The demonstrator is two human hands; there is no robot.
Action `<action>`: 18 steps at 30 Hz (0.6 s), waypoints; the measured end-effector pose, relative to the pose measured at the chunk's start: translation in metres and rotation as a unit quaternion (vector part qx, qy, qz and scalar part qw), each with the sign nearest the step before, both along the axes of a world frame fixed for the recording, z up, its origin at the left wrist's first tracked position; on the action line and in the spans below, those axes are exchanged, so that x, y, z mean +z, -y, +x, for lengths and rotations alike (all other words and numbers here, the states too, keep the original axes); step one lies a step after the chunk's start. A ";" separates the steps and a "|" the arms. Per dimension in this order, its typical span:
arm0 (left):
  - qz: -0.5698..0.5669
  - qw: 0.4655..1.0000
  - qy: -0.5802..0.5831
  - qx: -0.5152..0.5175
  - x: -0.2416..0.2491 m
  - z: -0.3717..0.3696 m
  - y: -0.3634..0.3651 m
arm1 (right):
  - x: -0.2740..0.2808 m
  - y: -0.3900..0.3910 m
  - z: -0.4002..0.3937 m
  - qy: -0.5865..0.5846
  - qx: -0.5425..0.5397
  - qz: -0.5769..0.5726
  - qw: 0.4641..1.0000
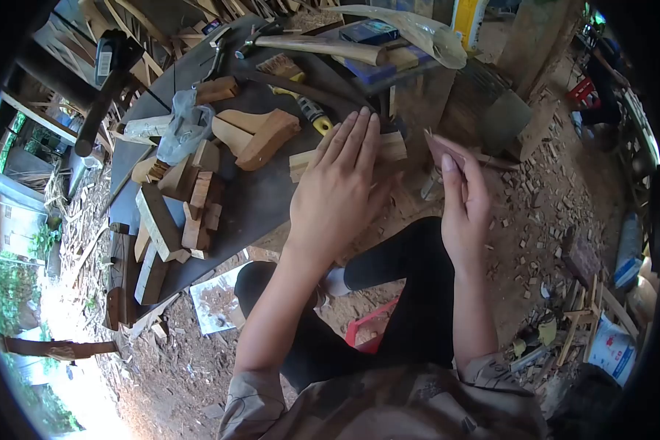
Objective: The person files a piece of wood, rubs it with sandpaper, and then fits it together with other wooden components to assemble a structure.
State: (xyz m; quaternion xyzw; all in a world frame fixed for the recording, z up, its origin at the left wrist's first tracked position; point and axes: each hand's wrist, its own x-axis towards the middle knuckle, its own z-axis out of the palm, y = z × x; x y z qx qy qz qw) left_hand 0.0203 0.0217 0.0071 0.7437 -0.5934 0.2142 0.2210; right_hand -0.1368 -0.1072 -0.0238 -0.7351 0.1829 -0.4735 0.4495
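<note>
My left hand (339,176) lies over a pale wooden block (392,147) at the table's edge, fingers stretched across its top and thumb along the near side. Both ends of the block show past the hand. To its right, my right hand (463,194) pinches a folded reddish-brown piece of sandpaper (447,149) between thumb and fingers, apart from the block. A yellow-and-black-handled tool (312,111) lies just beyond my left fingertips. Left of that hand rests a shaped wooden piece (268,139).
Several wood blocks (158,220) and a crumpled plastic bag (187,128) crowd the left of the dark table (253,202). A hammer (315,47), a brush (280,66) and a blue box (369,31) lie at the back. Wood chips (543,220) litter the ground.
</note>
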 end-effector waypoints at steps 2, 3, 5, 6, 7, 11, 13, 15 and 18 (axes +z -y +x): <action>0.020 1.000 -0.011 -0.004 0.003 -0.001 0.000 | 0.016 0.002 0.006 0.006 -0.012 -0.083 0.996; 0.016 1.000 -0.008 -0.006 0.003 0.000 0.000 | 0.022 0.003 0.010 0.007 -0.017 -0.125 0.992; 0.006 1.000 -0.002 -0.010 0.002 0.001 0.002 | 0.024 0.009 0.020 0.009 -0.012 -0.197 0.980; 0.007 1.000 -0.001 -0.004 0.001 0.002 0.003 | 0.020 0.012 0.023 -0.009 0.000 -0.222 0.975; 0.007 1.000 0.000 0.002 0.000 0.002 0.004 | 0.015 0.014 0.027 -0.027 0.012 -0.247 0.969; -0.004 1.000 -0.004 0.009 -0.001 0.001 0.005 | -0.003 0.037 0.021 -0.207 -0.036 -0.181 0.961; -0.003 1.000 -0.006 0.008 0.002 0.002 0.005 | 0.011 0.030 0.019 -0.128 -0.041 -0.202 0.970; 0.001 1.000 -0.013 0.008 0.001 0.000 0.004 | 0.017 0.024 0.016 -0.055 -0.031 -0.229 0.971; -0.005 1.000 -0.011 0.009 0.002 0.001 0.004 | 0.014 0.024 0.020 -0.066 0.005 -0.251 0.966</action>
